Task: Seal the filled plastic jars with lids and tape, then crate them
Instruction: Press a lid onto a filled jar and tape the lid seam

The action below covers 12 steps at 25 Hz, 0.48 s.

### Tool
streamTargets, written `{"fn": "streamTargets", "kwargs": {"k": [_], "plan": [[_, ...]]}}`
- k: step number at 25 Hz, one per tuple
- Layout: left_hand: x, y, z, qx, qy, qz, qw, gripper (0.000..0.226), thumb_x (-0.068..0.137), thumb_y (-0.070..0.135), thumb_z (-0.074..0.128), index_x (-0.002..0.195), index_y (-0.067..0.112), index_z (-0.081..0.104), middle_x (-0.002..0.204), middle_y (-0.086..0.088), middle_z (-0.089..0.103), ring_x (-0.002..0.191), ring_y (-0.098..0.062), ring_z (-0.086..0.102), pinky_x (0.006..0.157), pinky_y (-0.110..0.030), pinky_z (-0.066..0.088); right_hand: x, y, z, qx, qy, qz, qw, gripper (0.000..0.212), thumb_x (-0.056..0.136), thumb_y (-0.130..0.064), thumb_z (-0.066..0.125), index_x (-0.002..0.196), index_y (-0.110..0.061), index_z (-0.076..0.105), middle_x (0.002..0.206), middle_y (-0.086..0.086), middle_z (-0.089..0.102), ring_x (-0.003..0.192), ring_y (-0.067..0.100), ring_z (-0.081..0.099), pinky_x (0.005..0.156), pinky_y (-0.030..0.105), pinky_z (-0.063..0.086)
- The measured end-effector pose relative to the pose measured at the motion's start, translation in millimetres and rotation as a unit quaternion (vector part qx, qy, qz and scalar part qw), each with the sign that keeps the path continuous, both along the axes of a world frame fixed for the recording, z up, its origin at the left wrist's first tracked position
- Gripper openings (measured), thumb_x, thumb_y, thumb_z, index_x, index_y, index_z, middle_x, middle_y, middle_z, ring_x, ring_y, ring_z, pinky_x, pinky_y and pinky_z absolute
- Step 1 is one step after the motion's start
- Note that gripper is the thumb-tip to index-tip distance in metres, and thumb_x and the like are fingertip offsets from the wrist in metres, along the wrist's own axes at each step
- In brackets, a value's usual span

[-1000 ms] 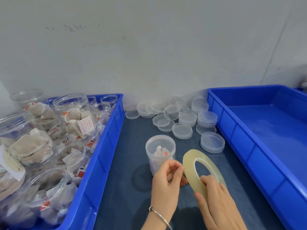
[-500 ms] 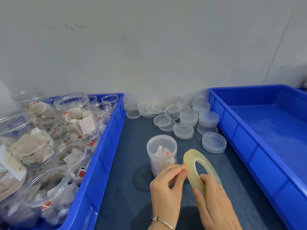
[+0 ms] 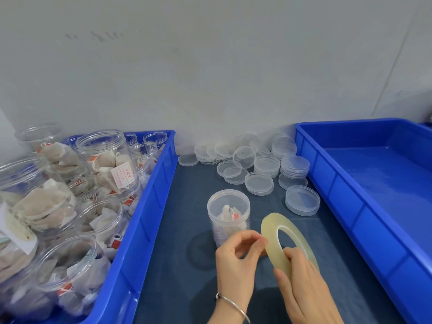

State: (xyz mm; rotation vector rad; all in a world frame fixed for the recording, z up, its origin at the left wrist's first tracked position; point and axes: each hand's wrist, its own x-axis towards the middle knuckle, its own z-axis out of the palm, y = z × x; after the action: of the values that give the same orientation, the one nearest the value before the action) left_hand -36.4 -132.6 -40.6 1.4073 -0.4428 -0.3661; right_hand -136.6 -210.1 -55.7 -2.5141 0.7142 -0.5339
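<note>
The right hand (image 3: 301, 286) is gripping a flat roll of clear tape (image 3: 279, 239), holding it on edge with the thumb on the near face and the fingers wrapped behind the lower rim. The left hand (image 3: 236, 258) is sitting just beside it, its thumb and forefinger pinching at the roll's left rim; whether a loose tape end is between them is too fine to tell. A thin metal bracelet (image 3: 233, 305) is circling the left wrist.

Just beyond the left hand, a lidded plastic jar (image 3: 228, 213) holding tea bags is standing upright on the dark blue counter (image 3: 177, 230), its lower part hidden by the fingers. Farther out from both hands, loose clear lids (image 3: 259, 164) are lying scattered and stacked against the wall. Well to the left of the left hand, a blue crate (image 3: 149, 206) is holding many open jars (image 3: 105, 160) filled with tea bags. To the right of the right hand, a second blue crate (image 3: 350, 197) is sitting alongside the counter's edge.
</note>
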Motion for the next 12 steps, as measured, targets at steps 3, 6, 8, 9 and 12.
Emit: {"fn": "streamTargets", "kwargs": {"k": [3, 6, 8, 9, 12], "plan": [[-3, -1, 1, 0.004, -0.051, 0.024, 0.998, 0.024, 0.077, 0.002, 0.075, 0.077, 0.026, 0.075, 0.077, 0.007, 0.075, 0.073, -0.01, 0.071, 0.067, -0.016, 0.054, 1, -1, -4, 0.012, -0.002, -0.005, 1.0, 0.019, 0.096, -0.044, 0.03, 0.112, -0.034, 0.027, 0.094, -0.023, 0.035, 0.088, 0.003, 0.044, 0.074, 0.016, 0.036], [-3, 1, 3, 0.007, -0.078, 0.037, 0.996, 0.023, 0.075, 0.002, 0.076, 0.072, 0.024, 0.076, 0.073, 0.007, 0.074, 0.07, -0.01, 0.07, 0.066, -0.014, 0.053, 1, -1, -4, 0.01, -0.01, -0.006, 1.0, 0.02, 0.096, -0.046, 0.028, 0.111, -0.033, 0.029, 0.094, -0.022, 0.035, 0.087, 0.005, 0.044, 0.071, 0.017, 0.035], [-2, 2, 4, 0.008, -0.045, 0.03, 0.998, 0.02, 0.075, 0.002, 0.076, 0.069, 0.021, 0.075, 0.07, 0.002, 0.073, 0.066, -0.011, 0.07, 0.064, -0.015, 0.053, 0, 2, 0, -0.008, 0.005, 0.006, 1.0, 0.023, 0.092, -0.042, 0.028, 0.109, -0.029, 0.036, 0.094, -0.018, 0.04, 0.083, 0.009, 0.048, 0.065, 0.02, 0.036], [-2, 2, 4, 0.013, -0.028, 0.022, 0.999, 0.019, 0.077, 0.002, 0.075, 0.068, 0.019, 0.074, 0.068, 0.002, 0.073, 0.064, -0.011, 0.069, 0.063, -0.015, 0.053, -2, 2, 2, -0.019, 0.0, 0.015, 1.0, 0.022, 0.087, -0.036, 0.038, 0.105, -0.024, 0.045, 0.09, -0.015, 0.045, 0.075, 0.013, 0.051, 0.058, 0.02, 0.037], [-1, 1, 6, 0.059, -0.045, -0.017, 0.997, 0.018, 0.088, 0.006, 0.064, 0.073, 0.016, 0.066, 0.059, 0.009, 0.066, 0.058, -0.004, 0.061, 0.059, -0.013, 0.049, -9, 4, 8, -0.07, -0.035, 0.018, 0.997, 0.018, 0.081, -0.029, 0.055, 0.089, -0.013, 0.058, 0.074, -0.009, 0.051, 0.052, 0.015, 0.051, 0.042, 0.016, 0.032]]}}
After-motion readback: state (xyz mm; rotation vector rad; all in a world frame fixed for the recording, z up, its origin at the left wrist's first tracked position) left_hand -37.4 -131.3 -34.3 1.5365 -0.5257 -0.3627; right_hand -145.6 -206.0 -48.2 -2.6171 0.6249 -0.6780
